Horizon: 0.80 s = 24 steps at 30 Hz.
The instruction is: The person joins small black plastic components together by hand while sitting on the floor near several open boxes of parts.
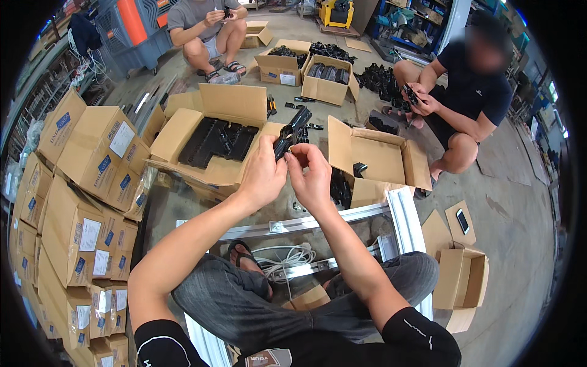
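Note:
My left hand [265,170] is wrapped round a glossy black elongated part [298,124], which tilts up and away to the right. At the lower end of this part, my right hand [310,174] has its thumb and fingers pinched together. Whatever small thing they grip there is hidden by the fingertips. Just beyond my left wrist, an open carton [234,101] holds rows of similar black parts [215,142]. Right of my hands is another open carton [374,156], with a few black pieces at its near left corner.
Stacked cartons [82,226] rise along my left. Between my legs lie an aluminium frame [403,226] and a coiled white cable [287,260]. A phone [462,221] rests on cardboard at right. Two people crouch ahead, handling black parts, near cartons and black heaps [380,82].

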### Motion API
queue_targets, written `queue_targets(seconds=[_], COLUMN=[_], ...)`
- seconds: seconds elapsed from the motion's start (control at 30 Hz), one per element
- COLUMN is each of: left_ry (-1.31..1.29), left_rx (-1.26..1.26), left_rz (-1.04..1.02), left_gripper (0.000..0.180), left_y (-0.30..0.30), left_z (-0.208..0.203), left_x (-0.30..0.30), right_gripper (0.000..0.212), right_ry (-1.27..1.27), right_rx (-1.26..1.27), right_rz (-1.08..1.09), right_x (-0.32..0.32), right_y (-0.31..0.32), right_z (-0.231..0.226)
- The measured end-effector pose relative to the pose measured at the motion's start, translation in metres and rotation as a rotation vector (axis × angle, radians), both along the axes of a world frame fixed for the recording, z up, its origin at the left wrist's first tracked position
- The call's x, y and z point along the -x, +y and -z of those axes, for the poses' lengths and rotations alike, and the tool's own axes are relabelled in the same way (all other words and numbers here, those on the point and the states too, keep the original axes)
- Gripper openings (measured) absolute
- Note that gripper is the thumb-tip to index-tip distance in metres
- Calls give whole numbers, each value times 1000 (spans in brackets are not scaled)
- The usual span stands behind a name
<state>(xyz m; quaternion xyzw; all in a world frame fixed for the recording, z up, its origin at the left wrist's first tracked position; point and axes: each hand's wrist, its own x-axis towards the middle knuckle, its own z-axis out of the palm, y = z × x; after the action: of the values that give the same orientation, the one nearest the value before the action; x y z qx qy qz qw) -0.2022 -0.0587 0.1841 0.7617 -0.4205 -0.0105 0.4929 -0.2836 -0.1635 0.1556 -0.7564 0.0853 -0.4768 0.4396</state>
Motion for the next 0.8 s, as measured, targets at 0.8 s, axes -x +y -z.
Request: queue_targets(seconds=[0.8], left_ry=[-16], left_rx=[-3], left_rz=[-14], left_gripper=[33], left_y=[0], left_z=[-2], left_x=[0], right_gripper=[10], right_ry=[41], right_rx=[-9], right_rz=[18], right_x=[0], right_y=[-1], right_z=[-3])
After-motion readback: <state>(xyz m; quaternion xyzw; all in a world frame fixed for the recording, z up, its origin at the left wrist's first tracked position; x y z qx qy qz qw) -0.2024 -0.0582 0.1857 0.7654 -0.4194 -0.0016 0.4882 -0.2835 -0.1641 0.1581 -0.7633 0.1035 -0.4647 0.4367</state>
